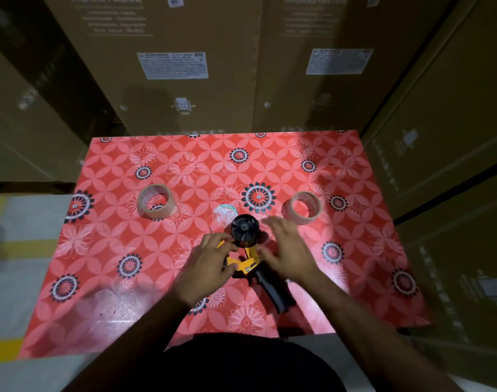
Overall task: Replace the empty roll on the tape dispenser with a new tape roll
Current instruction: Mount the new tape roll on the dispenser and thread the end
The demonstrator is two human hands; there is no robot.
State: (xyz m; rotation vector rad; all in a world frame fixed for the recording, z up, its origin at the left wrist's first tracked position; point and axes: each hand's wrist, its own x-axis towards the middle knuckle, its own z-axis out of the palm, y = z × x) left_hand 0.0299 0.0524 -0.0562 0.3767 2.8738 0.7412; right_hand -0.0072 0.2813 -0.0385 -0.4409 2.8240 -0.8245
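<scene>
Red floral tablecloth; blurred hands (left gripping dispenser, right spread).

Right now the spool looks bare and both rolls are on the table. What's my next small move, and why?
Probably reach the left hand out to the thicker roll at far left. The dispenser lies on the table with its black spool bare, the thin core sits off at right, and the right hand hovers open over the frame, free to steady it. Whether the left hand grips the frame is blurred.
</scene>
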